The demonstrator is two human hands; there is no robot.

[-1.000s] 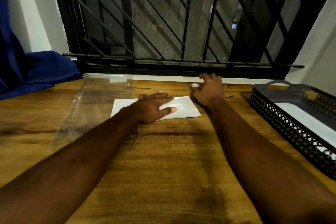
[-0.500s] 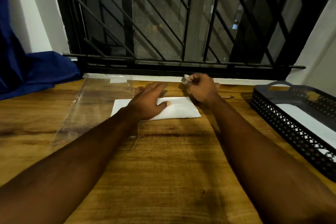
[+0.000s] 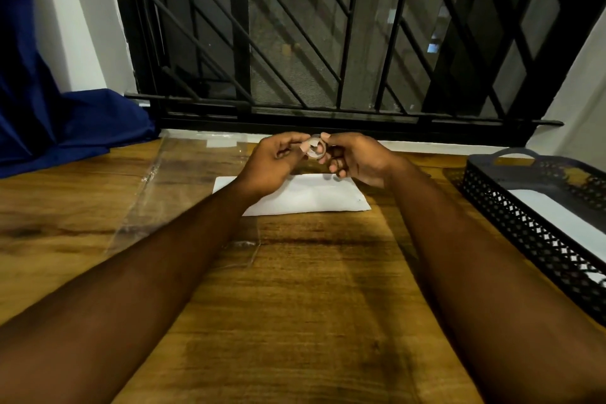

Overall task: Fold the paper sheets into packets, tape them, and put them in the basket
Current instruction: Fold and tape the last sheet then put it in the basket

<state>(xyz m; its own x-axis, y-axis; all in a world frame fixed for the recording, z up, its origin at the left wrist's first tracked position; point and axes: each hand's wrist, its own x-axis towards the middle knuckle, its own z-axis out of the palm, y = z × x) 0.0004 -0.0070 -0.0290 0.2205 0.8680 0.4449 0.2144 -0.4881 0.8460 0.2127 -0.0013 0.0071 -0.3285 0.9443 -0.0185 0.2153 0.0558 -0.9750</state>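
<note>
The folded paper (image 3: 314, 197) is white, the basket (image 3: 531, 233) black lattice. The table (image 3: 295, 321) is brown wood grain. The tape roll (image 3: 316, 148) seems clear.

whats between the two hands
A tape roll, held by the right hand, the left hand pinching at its edge; seen in the head view.

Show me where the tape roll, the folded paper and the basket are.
tape roll (image 3: 314, 142): head view, on its upper rim.
folded paper (image 3: 314, 196): head view, on its bare white middle.
basket (image 3: 524, 229): head view, on its near mesh wall.
</note>
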